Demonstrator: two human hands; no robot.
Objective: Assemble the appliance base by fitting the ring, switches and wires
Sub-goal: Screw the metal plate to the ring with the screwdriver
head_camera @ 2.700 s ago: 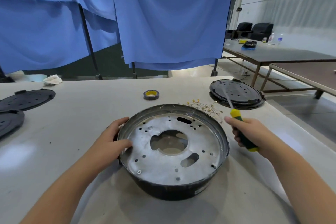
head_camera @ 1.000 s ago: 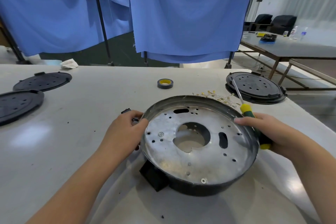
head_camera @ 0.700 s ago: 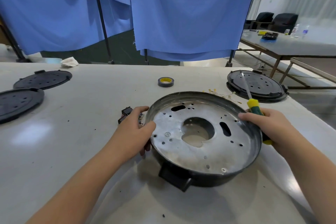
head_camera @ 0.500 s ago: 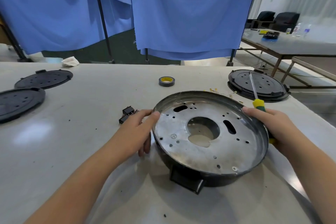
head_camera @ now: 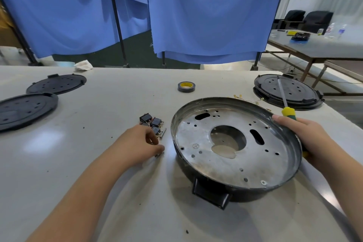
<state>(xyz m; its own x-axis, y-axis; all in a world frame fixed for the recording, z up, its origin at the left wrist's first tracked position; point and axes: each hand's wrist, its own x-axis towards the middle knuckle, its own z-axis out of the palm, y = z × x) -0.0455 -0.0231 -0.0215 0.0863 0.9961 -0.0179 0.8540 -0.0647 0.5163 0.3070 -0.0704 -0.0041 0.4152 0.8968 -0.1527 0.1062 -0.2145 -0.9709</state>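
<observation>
The appliance base (head_camera: 192, 135), a round black pan with a holed silver plate inside, sits tilted on the table at centre right. My right hand (head_camera: 308, 139) holds its right rim while gripping a yellow-green screwdriver (head_camera: 288, 112), whose shaft points away from me. My left hand (head_camera: 137, 145) rests on the table left of the base, off the rim. Its fingers are loosely curled beside three small black switches (head_camera: 152, 123), and nothing is plainly held. A small metal piece (head_camera: 158, 155) lies at its thumb tip. Thin wires with gold terminals (head_camera: 248, 100) lie behind the base.
A roll of tape (head_camera: 186, 87) stands behind the base. Two black perforated lids (head_camera: 57, 84) (head_camera: 23, 110) lie at the far left and a stack of them (head_camera: 300, 92) at the far right. Blue curtains hang beyond the table edge.
My left hand has let go of the base's left rim and dropped to the table by the switches. The base has turned and shifted right, uncovering the switches.
</observation>
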